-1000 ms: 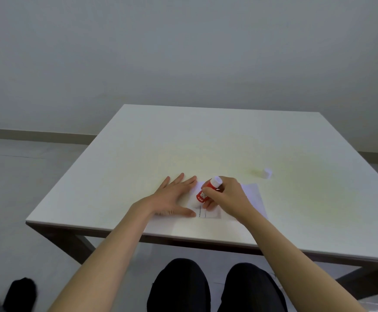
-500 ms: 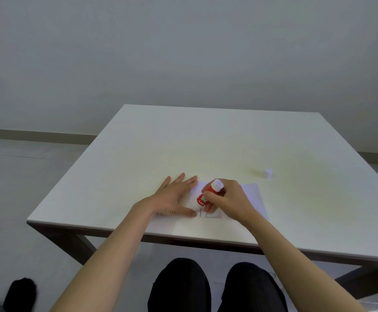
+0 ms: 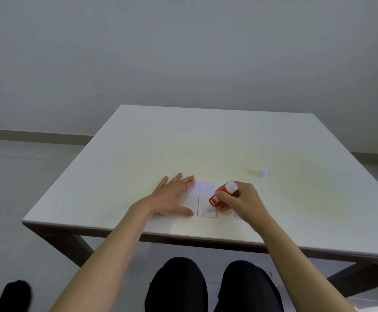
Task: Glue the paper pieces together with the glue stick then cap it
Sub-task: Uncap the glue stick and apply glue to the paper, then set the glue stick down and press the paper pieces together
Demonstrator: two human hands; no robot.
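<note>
While tilted, glue stick point(image 3: 220, 196) between hands point(image 3: 242, 199)

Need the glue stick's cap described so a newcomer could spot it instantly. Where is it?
On the white table, look right of and beyond the right hand, which holds the red glue stick. The cap sits alone there: a small white cylinder, touching neither papers nor hands.

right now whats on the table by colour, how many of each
white: 3, the small paper piece, the larger paper sheet under the right hand, and the loose cap
red: 1, the glue stick, with a white end
total: 4 things, not counting the left hand pressed flat on the small paper piece
</note>
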